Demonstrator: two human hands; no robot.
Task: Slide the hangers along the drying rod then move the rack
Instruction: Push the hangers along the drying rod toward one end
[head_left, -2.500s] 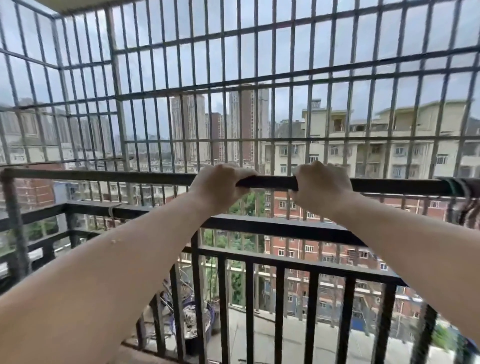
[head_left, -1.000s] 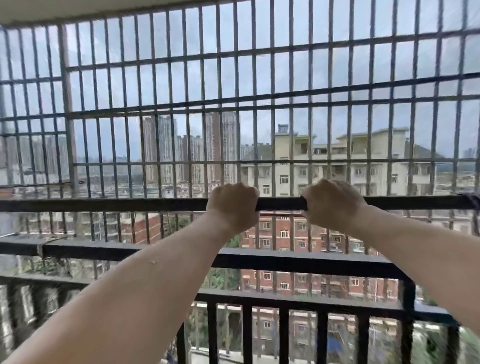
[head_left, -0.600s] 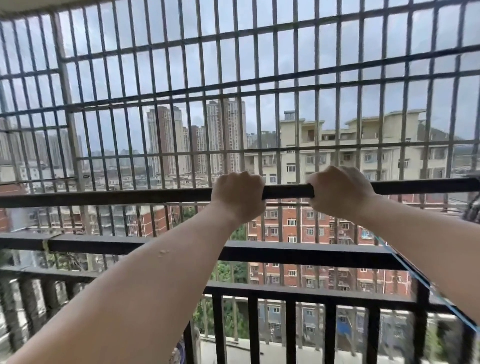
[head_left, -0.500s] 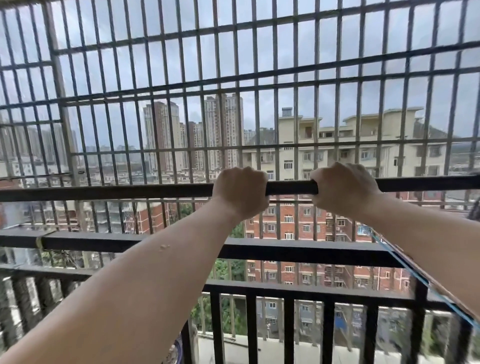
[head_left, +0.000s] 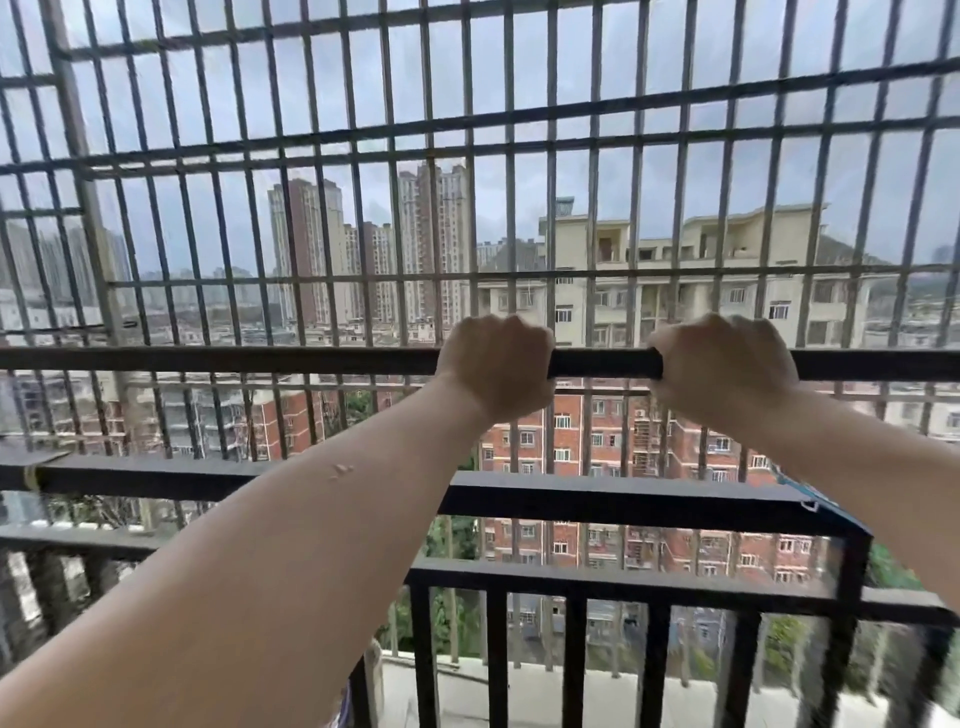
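Note:
A dark drying rod (head_left: 218, 360) runs level across the whole view at chest height. My left hand (head_left: 496, 366) is wrapped over the rod a little right of centre. About a hand's width to its right, my right hand (head_left: 724, 366) grips the same rod (head_left: 605, 362), knuckles up. Both forearms reach in from the bottom corners. No hangers show on the rod in this view.
Beyond the rod stands a black balcony railing (head_left: 623, 501) with upright bars. Behind it a grey metal security grille (head_left: 467, 130) covers the whole opening. A thin blue edge (head_left: 810, 499) shows under my right forearm. City buildings lie far outside.
Both hands have kept their grip on the rod. The rod has swung from slanting to level, and the view has shifted to the left and upward. The dark bundle at the right end has left view.

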